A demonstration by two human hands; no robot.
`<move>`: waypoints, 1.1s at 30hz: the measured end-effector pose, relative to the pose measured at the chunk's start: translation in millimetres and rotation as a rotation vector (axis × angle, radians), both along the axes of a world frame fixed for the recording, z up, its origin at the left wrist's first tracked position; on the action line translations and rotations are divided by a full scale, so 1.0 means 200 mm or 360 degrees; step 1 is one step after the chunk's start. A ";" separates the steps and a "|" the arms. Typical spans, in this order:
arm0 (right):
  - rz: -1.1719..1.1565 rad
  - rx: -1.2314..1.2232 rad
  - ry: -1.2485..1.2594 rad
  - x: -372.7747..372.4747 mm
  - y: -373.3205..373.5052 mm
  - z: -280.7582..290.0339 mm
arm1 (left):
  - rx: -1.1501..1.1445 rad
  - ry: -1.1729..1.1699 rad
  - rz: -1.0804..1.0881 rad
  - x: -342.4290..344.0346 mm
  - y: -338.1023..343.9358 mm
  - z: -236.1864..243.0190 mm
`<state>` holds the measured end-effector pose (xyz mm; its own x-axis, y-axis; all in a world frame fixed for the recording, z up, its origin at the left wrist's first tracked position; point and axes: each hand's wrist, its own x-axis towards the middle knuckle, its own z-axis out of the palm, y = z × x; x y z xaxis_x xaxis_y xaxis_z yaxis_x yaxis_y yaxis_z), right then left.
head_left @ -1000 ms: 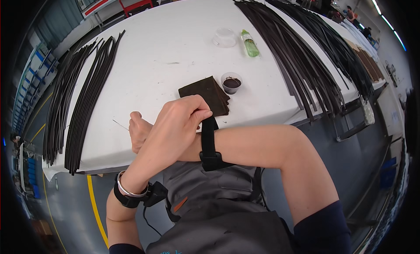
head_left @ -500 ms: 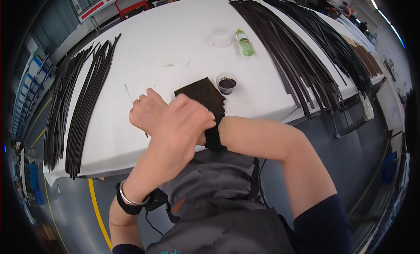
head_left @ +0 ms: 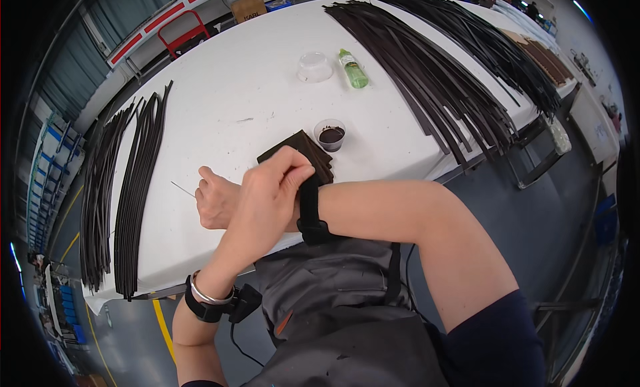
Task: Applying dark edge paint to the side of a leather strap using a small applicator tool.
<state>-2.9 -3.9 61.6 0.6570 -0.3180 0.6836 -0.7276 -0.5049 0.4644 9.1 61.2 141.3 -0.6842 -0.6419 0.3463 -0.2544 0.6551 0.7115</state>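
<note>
From my remote seat, the work in hand looks like adjusting the strap (head_left: 309,210), the black band round the right wrist, which lies across the near edge of the table (head_left: 220,87) in front of the body. The left hand (head_left: 270,197) has crossed over on top of that wrist, and its thumb and forefinger are pinched together on the upper end of the strap. The right hand (head_left: 215,202) is curled into a loose fist, resting on the table. A thin pin (head_left: 181,188) runs out from its knuckles, but I cannot tell whether it is gripped or just lying there. The brown sheets (head_left: 313,154) sit right behind the crossed hands, partly hidden, with a small cup (head_left: 330,135) of dark liquid touching or just beside them. Bundles of black strips (head_left: 120,194) lie well apart to either side. I judge the strap is being tugged or fastened rather than taken off, though the buckle is hidden. The next move calls for a steady pull along the band with the right wrist held quiet, and for uncrossing the arms low and slow so the cup is not knocked.
</note>
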 end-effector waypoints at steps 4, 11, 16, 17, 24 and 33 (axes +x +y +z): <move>-0.0113 0.0065 0.0105 0.01 0.03 0.05 | 0.0288 0.0006 0.0038 -0.01 -0.07 0.01; -0.0092 0.0049 -0.0020 -0.04 -0.05 0.05 | 0.0099 -0.0001 0.0109 -0.07 -0.05 0.00; -0.0193 0.0172 -0.0179 -0.17 -0.06 0.15 | -0.1398 0.0219 -0.0196 0.00 0.05 -0.09; -0.0200 0.0166 -0.0178 -0.17 -0.05 0.17 | -0.1397 0.0239 -0.0164 0.00 0.07 -0.10; -0.0129 0.0393 -0.0261 -0.13 0.02 0.23 | -0.1216 0.0328 0.0067 0.06 0.13 -0.15; 0.0294 0.1316 -0.1752 -0.44 0.04 0.35 | -0.0941 0.0495 0.0388 0.27 0.22 -0.19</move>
<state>-90.8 4.0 132.6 -0.0146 -0.8482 0.5294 -0.4137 -0.4769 -0.7755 62.1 106.2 102.9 -0.3578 -0.4081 0.8399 -0.2853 0.9042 0.3178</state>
